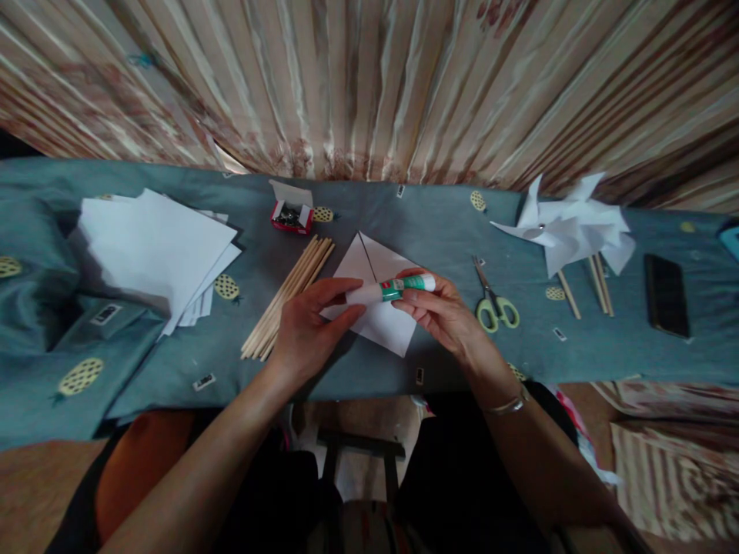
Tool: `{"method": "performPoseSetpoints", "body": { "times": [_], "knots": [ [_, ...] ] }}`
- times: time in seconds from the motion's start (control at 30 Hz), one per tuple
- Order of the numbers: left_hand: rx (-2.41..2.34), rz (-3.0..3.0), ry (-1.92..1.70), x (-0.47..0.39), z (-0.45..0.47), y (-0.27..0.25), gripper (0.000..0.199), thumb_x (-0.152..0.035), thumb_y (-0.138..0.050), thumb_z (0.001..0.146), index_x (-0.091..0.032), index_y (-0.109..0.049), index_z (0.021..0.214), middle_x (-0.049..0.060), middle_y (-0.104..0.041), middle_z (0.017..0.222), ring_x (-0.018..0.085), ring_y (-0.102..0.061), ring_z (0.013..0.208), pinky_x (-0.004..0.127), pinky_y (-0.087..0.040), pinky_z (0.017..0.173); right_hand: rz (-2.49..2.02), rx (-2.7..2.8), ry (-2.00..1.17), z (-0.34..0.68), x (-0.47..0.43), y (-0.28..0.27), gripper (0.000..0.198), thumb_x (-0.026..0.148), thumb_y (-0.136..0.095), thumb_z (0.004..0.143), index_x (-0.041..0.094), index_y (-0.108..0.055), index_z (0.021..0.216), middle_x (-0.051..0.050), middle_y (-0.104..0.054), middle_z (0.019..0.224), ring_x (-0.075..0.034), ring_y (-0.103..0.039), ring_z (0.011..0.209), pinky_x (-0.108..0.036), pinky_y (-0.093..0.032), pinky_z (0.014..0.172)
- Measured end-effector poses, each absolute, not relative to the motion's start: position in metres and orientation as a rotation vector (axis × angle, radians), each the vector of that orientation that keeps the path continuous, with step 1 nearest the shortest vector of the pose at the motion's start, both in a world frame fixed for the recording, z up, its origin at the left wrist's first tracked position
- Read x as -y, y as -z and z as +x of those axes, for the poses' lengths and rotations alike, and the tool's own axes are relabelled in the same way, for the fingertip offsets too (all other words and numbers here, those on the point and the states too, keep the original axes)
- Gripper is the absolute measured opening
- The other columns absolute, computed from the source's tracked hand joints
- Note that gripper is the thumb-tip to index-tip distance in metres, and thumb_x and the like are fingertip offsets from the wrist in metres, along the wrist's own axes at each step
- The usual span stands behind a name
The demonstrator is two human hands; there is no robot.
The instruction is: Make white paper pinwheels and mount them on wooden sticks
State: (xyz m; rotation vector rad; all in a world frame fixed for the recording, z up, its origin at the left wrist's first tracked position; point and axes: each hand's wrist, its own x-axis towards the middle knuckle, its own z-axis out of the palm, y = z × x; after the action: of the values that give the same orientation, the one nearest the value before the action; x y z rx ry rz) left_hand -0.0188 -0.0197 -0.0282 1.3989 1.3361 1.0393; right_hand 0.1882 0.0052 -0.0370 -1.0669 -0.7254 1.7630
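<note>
Between my two hands a green and white glue stick [392,290] is held lengthwise above the table. My left hand [312,319] pinches its whitish left end between thumb and fingers. The green right part is gripped by my right hand [439,308], thumb in front. Below them lies a white square of paper [384,331], turned cornerwise, with a dark line or slit running in from its top corner. My hands and the glue stick cover part of the paper. Just left of it, partly behind my left hand, rests a bundle of wooden sticks [289,296].
Green-handled scissors [495,308] lie to the right. Beyond them are white paper pinwheels [569,227] on sticks and a dark phone [667,296]. A paper stack [155,246] lies left; an open red box [292,215] of small metal pieces stands behind the sticks.
</note>
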Motion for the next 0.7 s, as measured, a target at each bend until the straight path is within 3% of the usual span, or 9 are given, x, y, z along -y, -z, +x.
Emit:
{"method": "performPoseSetpoints", "body": {
  "times": [0.37,0.7],
  "knots": [
    [-1.338,1.438,-1.01,0.021,-0.018,0.024,0.029,-0.032,-0.074,0.078,-0.018,-0.075,0.104,0.008,-0.076,0.104,0.02,-0.07,0.087,0.033,-0.057,0.083,-1.075,0.809,-1.8,0.191,-0.005,0.042,0.026,0.027,-0.089,0.064,0.024,-0.074,0.085,0.004,-0.076,0.082,-0.011,-0.072,0.074,-0.025,-0.063,0.073],
    [-1.33,1.512,-0.99,0.024,-0.019,0.026,0.027,-0.029,-0.073,0.078,-0.018,-0.075,0.103,0.007,-0.076,0.102,0.02,-0.071,0.088,0.032,-0.056,0.083,-1.046,0.832,-1.836,0.18,0.0,0.04,0.028,0.027,-0.092,0.06,0.023,-0.074,0.081,0.005,-0.073,0.077,-0.008,-0.07,0.069,-0.019,-0.061,0.068]
  ]
}}
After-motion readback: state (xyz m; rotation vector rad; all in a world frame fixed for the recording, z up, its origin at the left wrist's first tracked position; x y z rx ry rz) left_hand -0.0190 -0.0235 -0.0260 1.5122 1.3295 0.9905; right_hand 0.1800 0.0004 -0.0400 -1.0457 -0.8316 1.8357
